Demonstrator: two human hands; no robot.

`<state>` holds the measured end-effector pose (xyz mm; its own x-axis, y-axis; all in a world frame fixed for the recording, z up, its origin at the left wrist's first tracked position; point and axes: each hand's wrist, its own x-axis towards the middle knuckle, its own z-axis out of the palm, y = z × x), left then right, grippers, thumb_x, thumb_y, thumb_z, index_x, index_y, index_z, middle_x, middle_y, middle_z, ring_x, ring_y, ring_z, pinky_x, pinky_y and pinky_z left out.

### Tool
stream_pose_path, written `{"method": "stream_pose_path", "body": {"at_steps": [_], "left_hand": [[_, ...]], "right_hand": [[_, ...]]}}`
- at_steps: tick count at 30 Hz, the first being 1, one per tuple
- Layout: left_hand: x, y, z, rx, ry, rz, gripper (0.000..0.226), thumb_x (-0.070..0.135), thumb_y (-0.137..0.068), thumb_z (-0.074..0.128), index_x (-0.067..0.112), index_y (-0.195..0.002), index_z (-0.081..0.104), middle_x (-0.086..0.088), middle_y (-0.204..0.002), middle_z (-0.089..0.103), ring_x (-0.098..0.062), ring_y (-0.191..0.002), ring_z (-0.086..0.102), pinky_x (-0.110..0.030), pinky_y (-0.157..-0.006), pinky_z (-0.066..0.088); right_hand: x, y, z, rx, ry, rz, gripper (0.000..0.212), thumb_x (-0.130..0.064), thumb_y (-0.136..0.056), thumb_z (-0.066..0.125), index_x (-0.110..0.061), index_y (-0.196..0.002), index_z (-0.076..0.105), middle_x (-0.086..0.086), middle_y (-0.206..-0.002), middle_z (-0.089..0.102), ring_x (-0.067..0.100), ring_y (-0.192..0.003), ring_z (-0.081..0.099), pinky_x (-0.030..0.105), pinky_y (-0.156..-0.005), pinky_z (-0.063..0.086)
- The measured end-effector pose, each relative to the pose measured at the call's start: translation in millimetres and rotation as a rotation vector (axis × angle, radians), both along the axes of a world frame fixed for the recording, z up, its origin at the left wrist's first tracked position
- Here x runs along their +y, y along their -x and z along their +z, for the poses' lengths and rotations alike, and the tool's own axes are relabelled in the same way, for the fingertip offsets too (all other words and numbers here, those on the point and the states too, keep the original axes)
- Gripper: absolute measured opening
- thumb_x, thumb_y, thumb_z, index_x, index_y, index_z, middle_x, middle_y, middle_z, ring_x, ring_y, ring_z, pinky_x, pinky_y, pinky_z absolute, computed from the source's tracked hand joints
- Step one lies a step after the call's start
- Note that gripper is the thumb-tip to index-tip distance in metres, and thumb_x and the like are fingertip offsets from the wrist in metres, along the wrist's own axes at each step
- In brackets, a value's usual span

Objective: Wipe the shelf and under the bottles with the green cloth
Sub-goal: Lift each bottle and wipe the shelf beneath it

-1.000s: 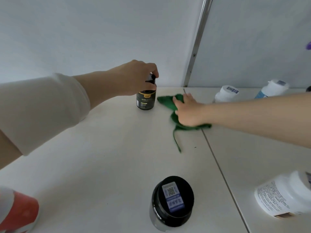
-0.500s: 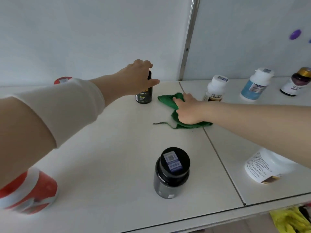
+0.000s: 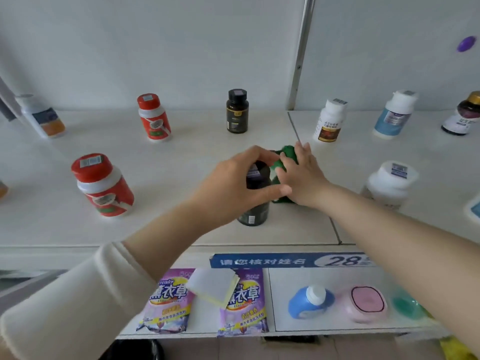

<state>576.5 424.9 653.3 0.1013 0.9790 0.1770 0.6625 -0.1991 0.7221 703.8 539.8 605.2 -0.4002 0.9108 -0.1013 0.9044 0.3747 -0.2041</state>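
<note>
Head cam: left hand (image 3: 233, 183) wraps fingers + thumb round black jar (image 3: 255, 196) near shelf (image 3: 181, 229) front. Right hand (image 3: 302, 175), flat and spread, presses green cloth (image 3: 284, 157) just beside jar. Step: wiping under a bottle, prob. Next: lift jar, slide cloth beneath.

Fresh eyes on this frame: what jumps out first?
Both hands meet mid-shelf: the left hand grips a black jar by its lid, the right hand presses a green cloth flat beside it. Two red bottles stand out at left.
</note>
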Motion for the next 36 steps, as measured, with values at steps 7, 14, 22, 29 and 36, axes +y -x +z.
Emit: {"method": "stream_pose_path", "body": {"at_steps": [7, 14, 22, 29, 36], "left_hand": [[-9, 40, 36, -0.211, -0.178, 0.277, 0.036, 0.035, -0.08, 0.066, 0.028, -0.11, 0.048, -0.003, -0.107, 0.065, -0.017, -0.096, 0.066, -0.039, -0.09, 0.052], [-33, 91, 91, -0.07, -0.344, 0.428, 0.042, 0.04, -0.084, 0.059, 0.025, -0.121, 0.045, 0.003, -0.109, 0.065, -0.01, -0.097, 0.064, -0.028, -0.087, 0.052], [-36, 90, 78, -0.1, -0.27, 0.424, 0.038, 0.04, -0.081, 0.062, 0.028, -0.113, 0.047, 0.0, -0.107, 0.065, -0.012, -0.094, 0.065, -0.03, -0.087, 0.053], [-35, 78, 63, -0.151, -0.214, 0.361, 0.037, 0.037, -0.08, 0.065, 0.028, -0.111, 0.048, 0.0, -0.106, 0.065, -0.016, -0.095, 0.065, -0.031, -0.087, 0.051], [-41, 77, 67, -0.169, -0.217, 0.369, 0.037, 0.037, -0.08, 0.064, 0.028, -0.112, 0.048, 0.001, -0.107, 0.065, -0.017, -0.096, 0.065, -0.036, -0.091, 0.051]], "right_hand": [[12, 17, 0, 0.066, 0.013, 0.009, 0.05, -0.031, -0.1, 0.017, -0.014, -0.147, 0.016, 0.012, -0.157, 0.003, 0.029, -0.145, -0.003, 0.041, -0.118, 0.001], [-12, 90, 5, 0.193, 0.088, 0.297, 0.048, -0.036, -0.099, 0.027, -0.023, -0.145, 0.023, -0.001, -0.158, 0.006, 0.018, -0.145, -0.002, 0.036, -0.117, 0.005], [-97, 71, 4, 0.387, 0.139, 0.644, 0.03, -0.023, -0.092, 0.05, -0.025, -0.121, 0.06, -0.006, -0.14, 0.047, 0.006, -0.134, 0.035, 0.023, -0.11, 0.022], [-125, 11, 36, 0.753, 0.325, 0.341, 0.022, -0.019, -0.093, 0.048, -0.037, -0.094, 0.061, -0.011, -0.086, 0.066, 0.0, -0.075, 0.059, 0.007, -0.068, 0.045], [-29, -18, 22, 0.476, -0.205, -0.362, 0.032, -0.023, -0.098, 0.039, -0.005, -0.113, 0.06, 0.018, -0.114, 0.062, 0.032, -0.101, 0.054, 0.03, -0.078, 0.036]]}}
